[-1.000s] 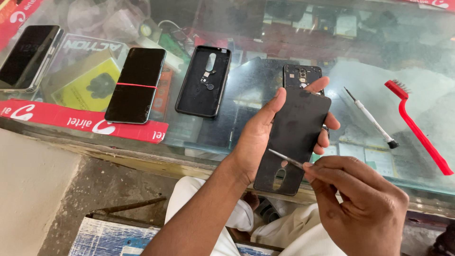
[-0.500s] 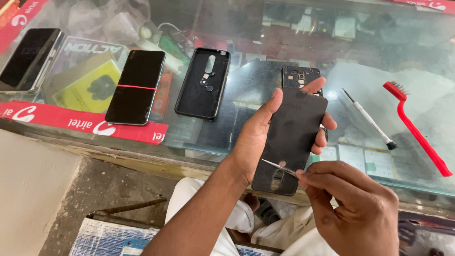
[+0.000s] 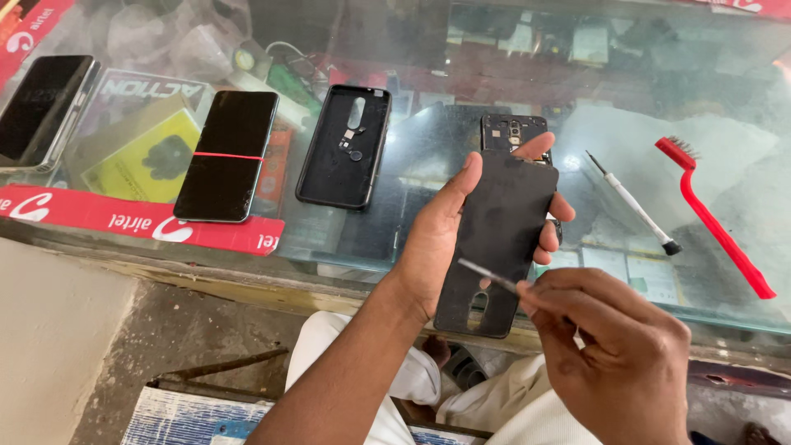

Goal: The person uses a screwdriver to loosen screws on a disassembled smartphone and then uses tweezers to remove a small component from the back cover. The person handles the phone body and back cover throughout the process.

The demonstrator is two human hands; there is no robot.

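Note:
My left hand (image 3: 449, 227) grips a black phone back cover (image 3: 498, 239), inner face toward me, with the cut-out end down. Behind its top edge an opened phone body (image 3: 512, 132) lies on the glass counter (image 3: 428, 165). My right hand (image 3: 614, 354) pinches thin metal tweezers (image 3: 488, 275), whose tip rests on the lower part of the cover.
On the counter lie a black phone case (image 3: 344, 146), a dark phone with a red band (image 3: 228, 155), another phone (image 3: 37, 107) at far left, a small screwdriver (image 3: 633, 203) and a red brush (image 3: 715, 220). The counter's front edge runs just below my hands.
The cover has tilted slightly and risen a little in my left hand. The tweezers' tip stays on the cover's lower part, with my right hand shifted slightly left.

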